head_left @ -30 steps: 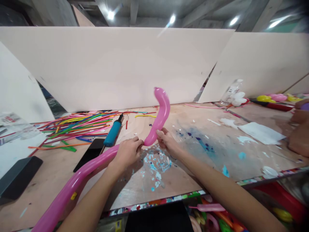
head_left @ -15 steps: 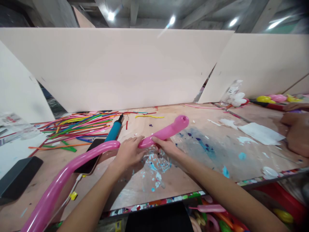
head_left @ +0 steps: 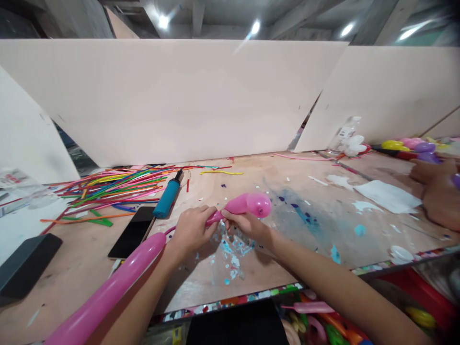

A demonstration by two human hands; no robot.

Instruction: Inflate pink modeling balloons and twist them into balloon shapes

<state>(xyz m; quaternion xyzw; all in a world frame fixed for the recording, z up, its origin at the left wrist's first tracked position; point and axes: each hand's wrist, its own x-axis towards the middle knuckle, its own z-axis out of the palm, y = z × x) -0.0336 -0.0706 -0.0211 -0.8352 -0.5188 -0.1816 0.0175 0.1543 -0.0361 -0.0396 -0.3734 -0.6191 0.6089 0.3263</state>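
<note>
Where my left hand [head_left: 192, 227] closes: grip snug around the balloon's [head_left: 111, 285] thin stretch.
Right hand [head_left: 246, 224]: grip pinching it beside the fat end [head_left: 251, 203]; I should press softly, evenly.

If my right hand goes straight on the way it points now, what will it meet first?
Your right hand would most likely meet your left hand, just ahead along the pink balloon both hold; exact depth is unclear.

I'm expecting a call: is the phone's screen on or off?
Off, it seems: the phone shows a black face, nothing lit.
</note>
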